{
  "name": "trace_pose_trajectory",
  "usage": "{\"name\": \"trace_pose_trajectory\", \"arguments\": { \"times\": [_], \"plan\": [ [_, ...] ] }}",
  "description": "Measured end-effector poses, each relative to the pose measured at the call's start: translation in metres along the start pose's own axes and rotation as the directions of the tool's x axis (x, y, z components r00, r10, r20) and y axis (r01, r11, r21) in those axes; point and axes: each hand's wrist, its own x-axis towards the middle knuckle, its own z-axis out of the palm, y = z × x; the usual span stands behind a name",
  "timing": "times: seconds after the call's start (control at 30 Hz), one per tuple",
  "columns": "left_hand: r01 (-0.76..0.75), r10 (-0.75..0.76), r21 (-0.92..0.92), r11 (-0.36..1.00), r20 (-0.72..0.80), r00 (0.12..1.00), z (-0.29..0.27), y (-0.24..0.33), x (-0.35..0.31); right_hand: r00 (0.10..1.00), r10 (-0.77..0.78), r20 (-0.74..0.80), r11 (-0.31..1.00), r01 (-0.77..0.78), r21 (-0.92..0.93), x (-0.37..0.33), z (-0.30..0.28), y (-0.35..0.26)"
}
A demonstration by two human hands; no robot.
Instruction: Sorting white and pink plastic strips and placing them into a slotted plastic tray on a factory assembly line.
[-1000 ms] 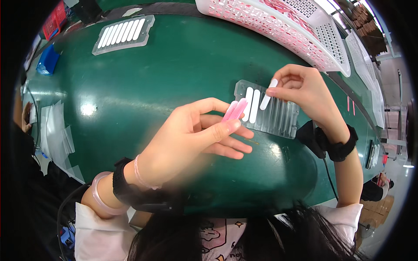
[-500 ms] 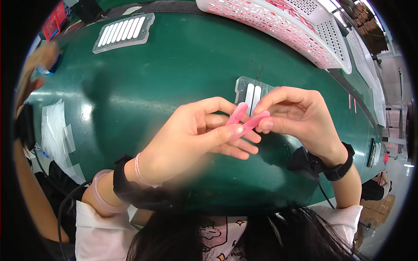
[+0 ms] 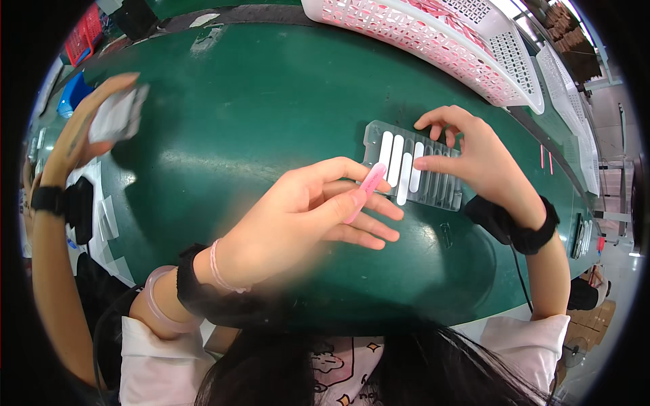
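Green worktop point(image 3: 271, 88) lay beneath a clear grooved tray point(image 3: 372, 143); left hand point(image 3: 298, 201), masking the tray's near-left corner, pinched a pink strip point(image 3: 371, 186); right hand point(image 3: 479, 154), over its far-right corner, gripped nothing, fingers parted; one white strip point(image 3: 404, 181) jutted nearward, probably best squared along its groove; beyond the tray stood a white basket point(image 3: 420, 39), leftward a co-worker's hand point(image 3: 81, 128)

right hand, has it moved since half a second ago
Yes: the right hand is now farther from the person's body, closer to the large white basket.
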Motion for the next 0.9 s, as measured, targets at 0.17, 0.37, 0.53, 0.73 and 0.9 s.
{"name": "trace_pose_trajectory", "arguments": {
  "times": [0.17, 0.37, 0.53, 0.73, 0.9],
  "plan": [
    [-0.014, 0.009, 0.058, 0.998, 0.084, 0.996, -0.002, 0.0, 0.002, 0.984, -0.156, 0.083, 0.699, 0.051, 0.713, -0.016, 0.005, -0.025],
    [0.115, -0.116, 0.019, 0.993, 0.142, 0.983, 0.009, 0.005, -0.001, 0.985, -0.168, 0.041, 0.499, 0.049, 0.865, -0.02, 0.01, -0.013],
    [-0.267, 0.175, 0.743, 0.614, 0.202, 0.964, 0.028, 0.009, -0.006, 0.987, 0.139, 0.085, 0.751, -0.161, 0.64, -0.017, -0.023, 0.008],
    [-0.275, 0.151, 0.824, -0.496, 0.394, 0.907, 0.039, 0.001, 0.002, 0.997, 0.08, 0.022, 0.911, -0.082, 0.405, 0.0, -0.01, 0.03],
    [-0.243, 0.098, 0.819, -0.52, 0.34, 0.935, 0.037, -0.001, 0.008, 0.997, 0.077, 0.029, 0.881, -0.082, 0.466, 0.004, -0.003, 0.036]
  ]
}}
